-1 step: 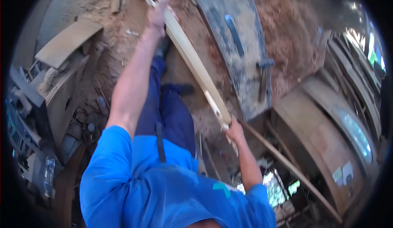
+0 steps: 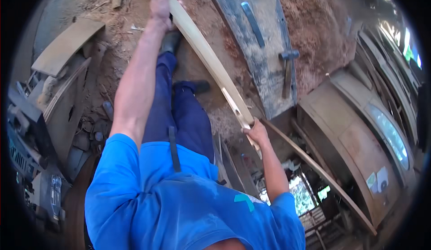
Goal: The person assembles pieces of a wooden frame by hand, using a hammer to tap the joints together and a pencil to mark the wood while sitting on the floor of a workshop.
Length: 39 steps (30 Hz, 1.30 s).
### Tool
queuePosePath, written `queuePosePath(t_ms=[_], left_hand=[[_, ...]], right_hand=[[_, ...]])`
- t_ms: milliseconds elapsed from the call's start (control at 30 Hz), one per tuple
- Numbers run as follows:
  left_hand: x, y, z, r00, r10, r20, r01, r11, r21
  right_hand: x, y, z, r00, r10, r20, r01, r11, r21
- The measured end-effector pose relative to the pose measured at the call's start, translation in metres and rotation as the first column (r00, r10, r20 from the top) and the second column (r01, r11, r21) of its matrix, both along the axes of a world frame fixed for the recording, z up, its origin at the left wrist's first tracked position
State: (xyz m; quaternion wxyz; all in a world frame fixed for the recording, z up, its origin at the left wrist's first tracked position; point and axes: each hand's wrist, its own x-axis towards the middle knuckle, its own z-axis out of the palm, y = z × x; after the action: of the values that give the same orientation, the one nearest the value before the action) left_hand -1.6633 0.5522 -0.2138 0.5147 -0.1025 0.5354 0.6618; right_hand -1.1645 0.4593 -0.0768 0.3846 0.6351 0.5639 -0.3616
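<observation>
A long pale wooden beam (image 2: 204,54) slants across in front of me, from the top left down to the right. Slots are cut into it near both ends. My left hand (image 2: 161,7) is closed around its far part, just below an upper slot. Around the near end, past a long slot, my right hand (image 2: 258,133) is closed too, and a narrow tip of the wood sticks out below that hand. On the worn bench plank (image 2: 251,75) to the right of the beam lie a hammer (image 2: 288,68) and a dark narrow bar with a blue end (image 2: 252,25).
Wood shavings and dirt (image 2: 314,39) cover the ground beyond the bench. A wooden cabinet (image 2: 345,133) stands at the right, with a thin pole (image 2: 323,173) slanting before it. To the left are a loose board (image 2: 67,46) and piled scrap. My boots (image 2: 170,42) are below the beam.
The view has shifted slightly, so the bench and ground sit a little higher and farther left. Both hands keep their hold on the beam, which has moved slightly with them.
</observation>
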Motion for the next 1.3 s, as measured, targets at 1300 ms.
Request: queuePosePath(t_ms=[1300], left_hand=[[0.042,0.062,0.001,0.905,0.235,-0.355,-0.243,0.97,0.023]], right_hand=[[0.03,0.047,-0.084,0.867,-0.234,-0.441,0.203,0.972,-0.116]])
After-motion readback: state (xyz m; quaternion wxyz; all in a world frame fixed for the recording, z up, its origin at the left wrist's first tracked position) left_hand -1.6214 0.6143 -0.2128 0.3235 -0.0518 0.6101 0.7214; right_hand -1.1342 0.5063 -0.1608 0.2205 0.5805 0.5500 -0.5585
